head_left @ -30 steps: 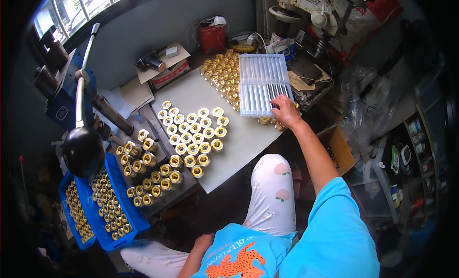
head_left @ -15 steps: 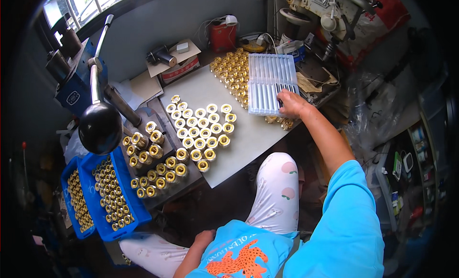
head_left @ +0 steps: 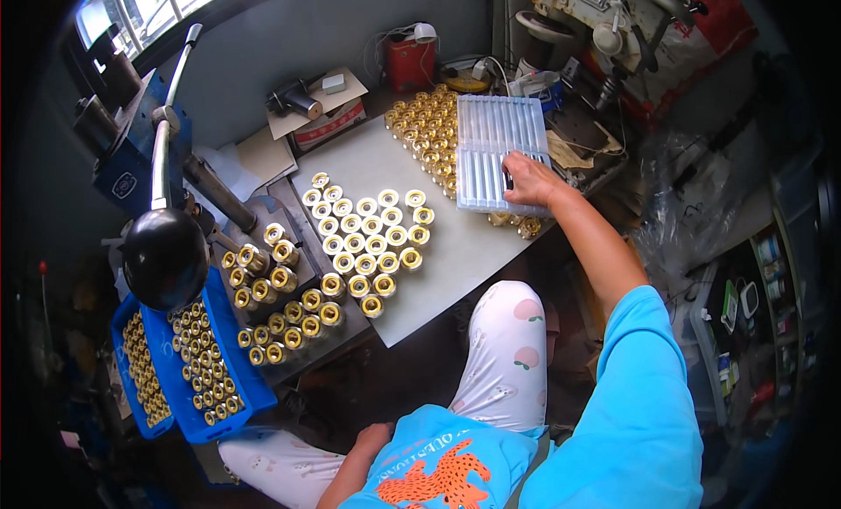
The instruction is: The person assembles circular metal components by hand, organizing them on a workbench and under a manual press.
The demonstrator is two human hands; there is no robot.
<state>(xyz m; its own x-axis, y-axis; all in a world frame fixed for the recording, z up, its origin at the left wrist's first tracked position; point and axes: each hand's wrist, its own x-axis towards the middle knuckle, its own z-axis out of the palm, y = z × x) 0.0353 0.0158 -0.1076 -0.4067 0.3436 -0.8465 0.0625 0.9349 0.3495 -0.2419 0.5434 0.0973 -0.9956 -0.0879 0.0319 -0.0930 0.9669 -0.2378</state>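
Observation:
My right hand reaches into an open clear plastic case with long narrow slots, several of them seeming to hold pale or silvery rods. Its fingers are bent together over the case's near half, beside a dark gap. Whatever they pinch is hidden. The case lies on top of a crowd of brass-coloured round fittings. My left hand rests on my lap beside the blue shirt, its fingers mostly hidden. More brass-and-silver fittings stand in a group on the grey tabletop.
At the left a lever press with a black ball knob rises over more fittings on its base. Two blue bins of fittings sit below it. A red container and a cardboard box stand along the wall; machinery is at the back right.
My right hand has shifted slightly left and up over the case's slots. The left hand stays on my lap. The view has turned a little, moving the lever knob down and left.

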